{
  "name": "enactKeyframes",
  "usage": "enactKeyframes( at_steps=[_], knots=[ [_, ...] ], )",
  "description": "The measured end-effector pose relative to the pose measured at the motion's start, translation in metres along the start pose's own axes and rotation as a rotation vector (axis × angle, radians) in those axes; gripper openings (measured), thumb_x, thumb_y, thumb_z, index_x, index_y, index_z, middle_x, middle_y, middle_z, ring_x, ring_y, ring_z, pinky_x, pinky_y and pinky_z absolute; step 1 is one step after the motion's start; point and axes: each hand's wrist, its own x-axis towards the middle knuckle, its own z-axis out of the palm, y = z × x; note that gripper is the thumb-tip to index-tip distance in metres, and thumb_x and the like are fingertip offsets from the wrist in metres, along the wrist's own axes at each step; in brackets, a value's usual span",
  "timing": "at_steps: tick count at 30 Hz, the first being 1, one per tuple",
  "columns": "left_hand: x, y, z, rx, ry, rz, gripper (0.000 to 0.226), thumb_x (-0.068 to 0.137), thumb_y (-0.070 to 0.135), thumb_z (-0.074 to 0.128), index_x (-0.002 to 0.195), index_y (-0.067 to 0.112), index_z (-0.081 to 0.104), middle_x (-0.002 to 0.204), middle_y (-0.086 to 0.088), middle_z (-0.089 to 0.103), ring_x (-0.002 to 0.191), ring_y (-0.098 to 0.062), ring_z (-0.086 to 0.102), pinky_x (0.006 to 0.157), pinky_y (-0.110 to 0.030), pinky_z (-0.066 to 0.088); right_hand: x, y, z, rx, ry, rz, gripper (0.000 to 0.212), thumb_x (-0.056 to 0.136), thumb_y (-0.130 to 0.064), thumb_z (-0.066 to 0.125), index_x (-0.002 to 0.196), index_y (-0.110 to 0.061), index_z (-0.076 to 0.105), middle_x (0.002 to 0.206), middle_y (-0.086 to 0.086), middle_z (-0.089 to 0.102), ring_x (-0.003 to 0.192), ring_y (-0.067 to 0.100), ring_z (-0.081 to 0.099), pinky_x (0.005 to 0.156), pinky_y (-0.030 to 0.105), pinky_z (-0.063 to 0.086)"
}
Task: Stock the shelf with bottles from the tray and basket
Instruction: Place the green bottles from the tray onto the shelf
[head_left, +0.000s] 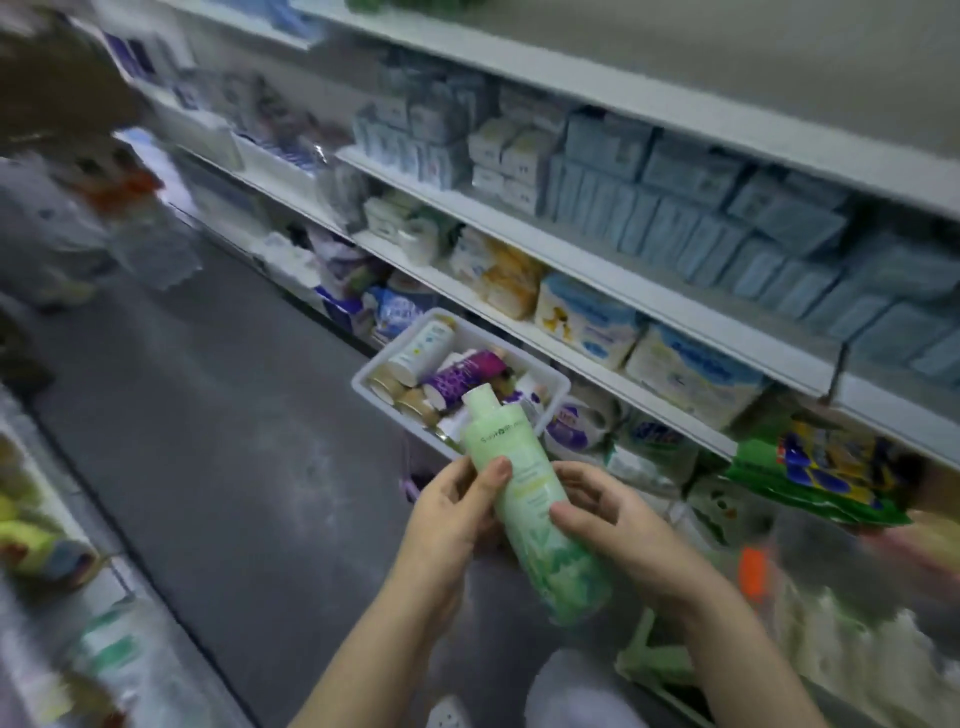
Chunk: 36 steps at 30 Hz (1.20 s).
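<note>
A pale green bottle (524, 493) with a leaf print lies tilted between both hands, cap pointing up and away. My left hand (457, 509) grips its left side, thumb across the label. My right hand (608, 519) holds its right side, fingers wrapped around the body. Just beyond the bottle stands a white tray (363, 382) holding several bottles lying on their sides, among them a purple bottle (467, 374) and a white bottle (423, 345). The white shelf (613, 291) runs along the right, packed with boxed and bagged goods.
Grey floor (234, 441) stretches to the left as an aisle. Another shelf edge with coloured items (36, 545) lies at the far left. A green packet (810, 473) juts out from a lower shelf on the right. A green basket rim (654, 665) shows below my right wrist.
</note>
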Motion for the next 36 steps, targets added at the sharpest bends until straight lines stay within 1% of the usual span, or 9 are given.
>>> enactKeyframes(
  at_steps=[2, 6, 11, 15, 19, 21, 25, 29, 36],
  knots=[
    [0.007, 0.023, -0.014, -0.026, 0.042, 0.069, 0.039, 0.079, 0.026, 0.064, 0.112, 0.006, 0.066, 0.101, -0.014, 0.074, 0.089, -0.026, 0.072, 0.071, -0.031, 0.059, 0.019, -0.025, 0.015, -0.041, -0.055, -0.029, 0.051, 0.077, -0.028, 0.081, 0.121, -0.016, 0.06, 0.112, 0.001, 0.072, 0.105, 0.016, 0.068, 0.08, 0.026, 0.054],
    [0.037, 0.061, -0.035, -0.009, 0.073, 0.177, 0.041, 0.08, 0.029, 0.065, 0.116, 0.012, 0.065, 0.108, -0.01, 0.073, 0.103, -0.029, 0.069, 0.086, -0.04, 0.057, 0.06, -0.063, 0.038, -0.031, -0.082, -0.101, 0.048, 0.073, -0.019, 0.076, 0.119, -0.014, 0.062, 0.106, 0.005, 0.074, 0.099, 0.02, 0.07, 0.078, 0.028, 0.056],
    [0.098, 0.116, -0.054, 0.086, 0.022, 0.268, 0.034, 0.095, 0.022, 0.059, 0.13, 0.017, 0.058, 0.119, -0.004, 0.07, 0.11, -0.026, 0.066, 0.091, -0.04, 0.053, 0.128, -0.097, 0.051, 0.082, -0.014, -0.214, 0.071, 0.064, -0.037, 0.088, 0.126, -0.014, 0.061, 0.117, 0.009, 0.07, 0.107, 0.025, 0.068, 0.086, 0.039, 0.056],
    [0.146, 0.161, -0.075, 0.148, 0.1, 0.342, 0.046, 0.082, 0.038, 0.062, 0.127, 0.029, 0.057, 0.122, 0.013, 0.066, 0.114, -0.01, 0.062, 0.093, -0.03, 0.053, 0.184, -0.141, 0.052, 0.159, 0.042, -0.308, 0.039, 0.072, -0.016, 0.072, 0.111, -0.02, 0.064, 0.103, 0.0, 0.075, 0.094, 0.017, 0.072, 0.071, 0.026, 0.058],
    [0.182, 0.199, -0.099, 0.161, 0.147, 0.4, 0.056, 0.074, 0.046, 0.062, 0.127, 0.029, 0.059, 0.122, 0.014, 0.066, 0.114, -0.008, 0.062, 0.089, -0.028, 0.052, 0.237, -0.186, 0.053, 0.184, 0.1, -0.358, 0.058, 0.067, -0.018, 0.076, 0.121, -0.016, 0.058, 0.112, 0.003, 0.071, 0.099, 0.017, 0.071, 0.077, 0.031, 0.059],
    [0.198, 0.214, -0.11, 0.127, 0.175, 0.421, 0.053, 0.075, 0.043, 0.062, 0.126, 0.027, 0.06, 0.121, 0.013, 0.067, 0.114, -0.01, 0.062, 0.091, -0.032, 0.053, 0.257, -0.207, 0.056, 0.176, 0.104, -0.386, 0.055, 0.067, -0.019, 0.075, 0.12, -0.018, 0.059, 0.113, 0.002, 0.07, 0.1, 0.015, 0.07, 0.078, 0.03, 0.059],
    [0.23, 0.243, -0.128, 0.098, 0.132, 0.437, 0.039, 0.083, 0.038, 0.071, 0.12, 0.028, 0.064, 0.118, 0.01, 0.069, 0.112, -0.013, 0.064, 0.097, -0.043, 0.052, 0.291, -0.245, 0.068, 0.187, 0.099, -0.446, 0.047, 0.071, -0.019, 0.072, 0.117, -0.019, 0.061, 0.111, 0.001, 0.071, 0.101, 0.018, 0.07, 0.078, 0.03, 0.059],
    [0.268, 0.273, -0.154, 0.106, 0.08, 0.463, 0.036, 0.085, 0.039, 0.067, 0.12, 0.028, 0.063, 0.118, 0.012, 0.069, 0.11, -0.013, 0.065, 0.095, -0.039, 0.052, 0.331, -0.272, 0.093, 0.198, 0.125, -0.506, 0.048, 0.073, -0.017, 0.069, 0.12, -0.013, 0.06, 0.108, 0.002, 0.072, 0.097, 0.016, 0.071, 0.071, 0.025, 0.057],
    [0.339, 0.344, -0.24, 0.132, -0.029, 0.468, 0.039, 0.086, 0.032, 0.057, 0.123, 0.026, 0.061, 0.119, 0.011, 0.068, 0.111, -0.013, 0.064, 0.096, -0.038, 0.052, 0.412, -0.315, 0.155, 0.219, 0.242, -0.58, 0.051, 0.072, -0.017, 0.069, 0.122, -0.012, 0.06, 0.107, 0.003, 0.073, 0.1, 0.019, 0.07, 0.078, 0.029, 0.059]
  ],
)
